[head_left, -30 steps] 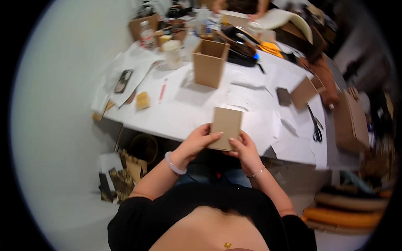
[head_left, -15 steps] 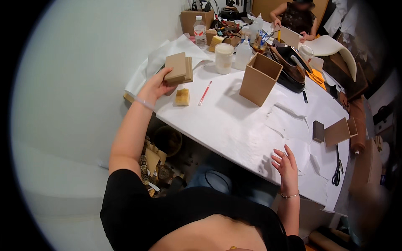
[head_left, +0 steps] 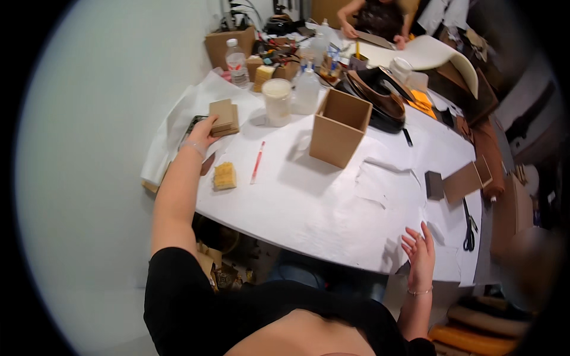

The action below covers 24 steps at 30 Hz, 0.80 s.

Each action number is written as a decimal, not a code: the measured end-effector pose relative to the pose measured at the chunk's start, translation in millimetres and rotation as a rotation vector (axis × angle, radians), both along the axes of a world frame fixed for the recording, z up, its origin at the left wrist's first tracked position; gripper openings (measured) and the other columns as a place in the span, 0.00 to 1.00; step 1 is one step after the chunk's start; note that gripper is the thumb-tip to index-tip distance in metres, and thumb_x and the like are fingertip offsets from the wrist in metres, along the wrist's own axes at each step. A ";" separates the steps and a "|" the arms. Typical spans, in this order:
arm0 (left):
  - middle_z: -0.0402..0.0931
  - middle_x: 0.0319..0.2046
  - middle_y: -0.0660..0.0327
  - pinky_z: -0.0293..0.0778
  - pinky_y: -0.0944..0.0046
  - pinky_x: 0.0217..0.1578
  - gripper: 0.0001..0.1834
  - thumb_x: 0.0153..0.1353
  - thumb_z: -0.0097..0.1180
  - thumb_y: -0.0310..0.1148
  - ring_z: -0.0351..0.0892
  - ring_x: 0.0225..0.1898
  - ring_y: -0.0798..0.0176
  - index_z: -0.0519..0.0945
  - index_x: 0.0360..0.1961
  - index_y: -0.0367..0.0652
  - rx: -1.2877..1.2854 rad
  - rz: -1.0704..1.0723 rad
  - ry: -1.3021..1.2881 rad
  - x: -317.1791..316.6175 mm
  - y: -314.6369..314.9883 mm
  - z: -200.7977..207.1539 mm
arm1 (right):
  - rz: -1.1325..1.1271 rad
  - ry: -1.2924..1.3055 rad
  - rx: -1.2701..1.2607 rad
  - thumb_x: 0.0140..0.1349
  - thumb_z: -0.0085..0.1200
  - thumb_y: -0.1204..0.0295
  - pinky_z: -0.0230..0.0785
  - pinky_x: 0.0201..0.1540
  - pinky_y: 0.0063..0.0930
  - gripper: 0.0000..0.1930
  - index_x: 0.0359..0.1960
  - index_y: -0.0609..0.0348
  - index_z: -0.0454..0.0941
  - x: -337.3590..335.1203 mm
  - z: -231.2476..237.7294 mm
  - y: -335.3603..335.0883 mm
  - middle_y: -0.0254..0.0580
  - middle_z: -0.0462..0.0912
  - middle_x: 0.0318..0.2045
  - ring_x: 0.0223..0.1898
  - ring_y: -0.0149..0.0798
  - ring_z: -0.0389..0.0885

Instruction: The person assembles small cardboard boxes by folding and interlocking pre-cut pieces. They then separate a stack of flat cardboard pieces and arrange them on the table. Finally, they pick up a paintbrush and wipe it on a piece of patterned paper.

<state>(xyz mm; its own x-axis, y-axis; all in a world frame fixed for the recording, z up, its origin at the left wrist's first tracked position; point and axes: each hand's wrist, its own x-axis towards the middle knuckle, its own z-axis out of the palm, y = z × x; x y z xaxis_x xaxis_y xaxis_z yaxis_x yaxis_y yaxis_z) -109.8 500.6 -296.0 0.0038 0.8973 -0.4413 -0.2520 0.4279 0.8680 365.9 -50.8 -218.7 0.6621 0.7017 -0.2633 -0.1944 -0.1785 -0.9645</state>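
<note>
At the far left of the table, my left hand (head_left: 203, 132) is closed on the edge of a small stack of brown board pieces (head_left: 222, 114), low over or resting on the white sheet; I cannot tell which. My right hand (head_left: 420, 254) hovers at the front edge with fingers apart and nothing in it. A yellow sponge block (head_left: 225, 176) lies nearest my left forearm, with a red-and-white thin stick (head_left: 257, 162) beside it. An open-topped brown board box (head_left: 337, 137) stands upright at the middle of the table.
Behind the box are an iron (head_left: 380, 89), a white tub (head_left: 277, 102), a squeeze bottle (head_left: 307, 92) and a water bottle (head_left: 236, 64). To the right lie a dark block (head_left: 434, 185), a board piece (head_left: 465, 183) and scissors (head_left: 469, 228). A co-worker (head_left: 380, 21) sits across the table (head_left: 279, 213).
My left hand has carried the board stack farther back and lowered it toward the table at the left. My right hand stays near the front edge. The view has shifted right.
</note>
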 end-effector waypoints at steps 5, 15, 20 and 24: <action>0.77 0.59 0.43 0.75 0.49 0.63 0.35 0.65 0.68 0.38 0.76 0.63 0.43 0.71 0.68 0.32 0.527 0.079 1.079 -7.8 9.9 -15.5 | 0.008 -0.124 0.042 0.79 0.51 0.67 0.74 0.62 0.34 0.28 0.77 0.58 0.63 11.8 5.4 23.4 0.50 0.79 0.64 0.60 0.39 0.80; 0.64 0.75 0.55 0.49 0.36 0.78 0.45 0.60 0.73 0.37 0.60 0.77 0.47 0.64 0.75 0.44 1.718 -0.597 1.166 215.3 -187.6 140.5 | -0.535 -1.365 -0.278 0.54 0.77 0.51 0.56 0.76 0.49 0.41 0.68 0.54 0.76 262.2 54.5 76.9 0.72 0.56 0.76 0.77 0.66 0.59; 0.77 0.65 0.53 0.52 0.35 0.77 0.33 0.62 0.70 0.30 0.71 0.71 0.46 0.73 0.68 0.44 1.603 -0.714 1.157 238.1 -175.4 125.3 | -0.120 -1.236 -0.475 0.49 0.80 0.53 0.60 0.75 0.46 0.28 0.47 0.55 0.86 313.8 38.9 59.5 0.72 0.57 0.76 0.74 0.69 0.64; 0.83 0.46 0.54 0.65 0.38 0.72 0.17 0.61 0.66 0.19 0.82 0.52 0.46 0.79 0.50 0.41 1.630 -0.684 1.054 228.6 -189.3 130.4 | -0.139 -1.422 -0.215 0.44 0.82 0.60 0.58 0.76 0.49 0.22 0.32 0.57 0.83 278.6 22.7 35.4 0.68 0.59 0.76 0.74 0.68 0.65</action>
